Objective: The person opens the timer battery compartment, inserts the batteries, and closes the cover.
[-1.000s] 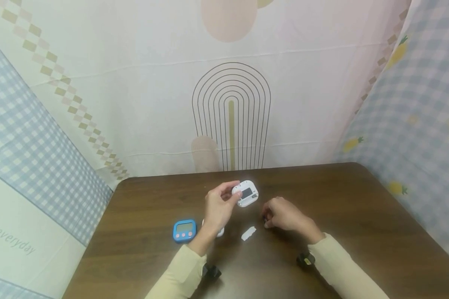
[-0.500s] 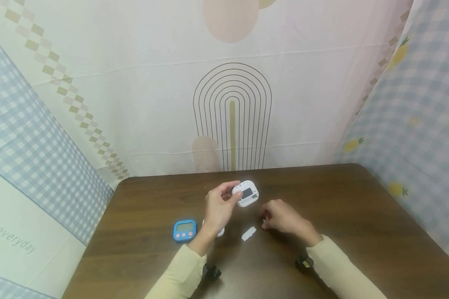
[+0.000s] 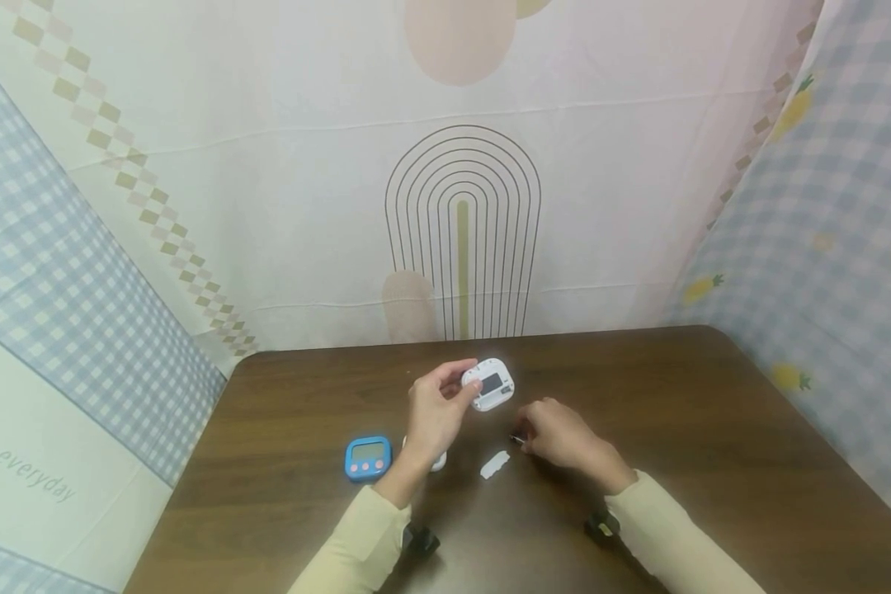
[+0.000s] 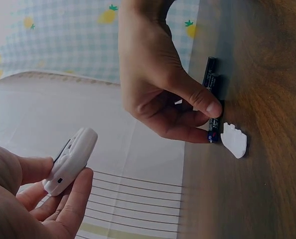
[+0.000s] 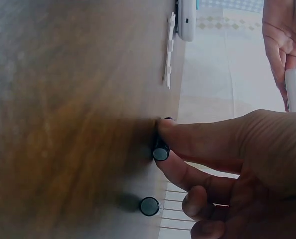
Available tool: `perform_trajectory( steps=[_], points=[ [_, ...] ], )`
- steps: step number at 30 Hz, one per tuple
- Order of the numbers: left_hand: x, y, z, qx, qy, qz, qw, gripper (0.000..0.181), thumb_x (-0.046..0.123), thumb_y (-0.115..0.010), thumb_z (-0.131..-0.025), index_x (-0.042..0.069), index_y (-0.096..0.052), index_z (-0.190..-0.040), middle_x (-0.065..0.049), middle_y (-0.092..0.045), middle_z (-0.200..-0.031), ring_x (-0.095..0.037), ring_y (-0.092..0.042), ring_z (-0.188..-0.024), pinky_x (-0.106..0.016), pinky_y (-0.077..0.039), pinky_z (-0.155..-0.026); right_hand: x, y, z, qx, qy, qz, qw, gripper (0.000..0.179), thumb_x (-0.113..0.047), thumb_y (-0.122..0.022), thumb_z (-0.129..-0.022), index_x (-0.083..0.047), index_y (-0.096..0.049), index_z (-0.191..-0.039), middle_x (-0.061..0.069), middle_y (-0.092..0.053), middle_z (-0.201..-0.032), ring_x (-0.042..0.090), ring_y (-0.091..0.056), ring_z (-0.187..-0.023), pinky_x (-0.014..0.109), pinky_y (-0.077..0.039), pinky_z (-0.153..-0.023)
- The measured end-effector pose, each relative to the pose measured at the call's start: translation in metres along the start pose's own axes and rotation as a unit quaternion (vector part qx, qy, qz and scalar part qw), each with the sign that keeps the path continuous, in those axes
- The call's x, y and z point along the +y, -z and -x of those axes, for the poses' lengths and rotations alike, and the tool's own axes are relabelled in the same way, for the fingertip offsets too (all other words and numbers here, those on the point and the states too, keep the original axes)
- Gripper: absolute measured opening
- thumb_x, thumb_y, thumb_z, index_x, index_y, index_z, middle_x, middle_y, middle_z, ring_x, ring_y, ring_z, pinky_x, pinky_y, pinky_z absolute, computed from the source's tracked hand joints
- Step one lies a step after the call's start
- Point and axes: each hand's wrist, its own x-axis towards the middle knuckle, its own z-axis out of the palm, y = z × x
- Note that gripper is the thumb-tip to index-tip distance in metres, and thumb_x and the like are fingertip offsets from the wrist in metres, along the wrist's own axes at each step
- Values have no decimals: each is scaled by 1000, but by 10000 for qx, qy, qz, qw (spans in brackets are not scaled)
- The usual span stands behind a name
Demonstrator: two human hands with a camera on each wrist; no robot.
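Nearest the person is a loose white cover (image 3: pixel 495 464) on the table (image 3: pixel 713 429), between the forearms; my guess is it's been put there so it's within easy reach. A blue timer (image 3: pixel 367 459) sits off to the left, likely just parked out of the way. Past the cover, the right hand (image 3: pixel 560 431) has thumb and forefinger closed in a pinch on a battery (image 4: pixel 213 133), low over the table (can't tell if it's actually touching the wood), other fingers curled in loosely. Farther out, the left hand (image 3: pixel 434 408) holds a white device (image 3: pixel 492 385) up off the table, thumb on one face, fingers behind, gap only as wide as the device. The back is tilted toward the wearer, I'd say so they can see into what looks like a lidless battery bay. Behind it all hangs a patterned cloth (image 3: pixel 304 206).

View-wise: the head camera barely catches a second white device (image 3: pixel 438 462) under the left forearm, while the right wrist one shows its edge and a small dark slot. The wrist views also reveal a spare battery (image 5: pixel 149 205) beside the pinched one; from above I can't separate the two. Only the head view shows the held device's bay properly.
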Motion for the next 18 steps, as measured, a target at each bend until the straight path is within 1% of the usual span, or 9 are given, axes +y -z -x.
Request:
perform_trajectory(
  steps=[5,9,12,15,18],
  points=[
    [0,0,0,-9,39,-58,10000,29,4,-79,-92,5,-78,-121,-12,-80,-114,-25,-76,-95,-24,-63,-78,1,0,0,29,-5,112,9999,17,-1,-86,-79,-11,-76,-89,-6,-66,-74,11,-56,-66,31,-52,-61],
    [-1,0,0,-16,60,-64,10000,29,4,-79,-93,5,-78,-121,-12,-80,-115,-25,-76,-95,-26,-64,-80,3,1,1,39,97,68,9999,17,-1,-85,-82,-10,-77,-94,-6,-65,-75,12,-55,-68,31,-51,-61],
    [-2,0,0,-13,53,-52,10000,28,5,-79,-93,4,-77,-121,-12,-80,-115,-25,-76,-96,-27,-64,-80,4,2,1,109,332,86,9994,13,-3,-83,-85,-11,-74,-91,-6,-63,-74,12,-53,-70,31,-49,-62],
    [-3,0,-1,-11,43,-17,10000,28,5,-79,-93,3,-77,-121,-13,-79,-115,-26,-76,-97,-28,-65,-79,6,3,0,231,616,134,9977,15,-4,-82,-87,-13,-70,-87,-5,-61,-74,12,-54,-72,31,-50,-65],
    [-4,0,-1,-13,43,19,10000,27,6,-79,-94,5,-78,-121,-13,-79,-116,-26,-76,-97,-29,-65,-79,7,4,-1,331,826,37,9960,15,-3,-80,-89,-13,-69,-90,-5,-62,-78,11,-56,-74,31,-54,-67]
  ],
)
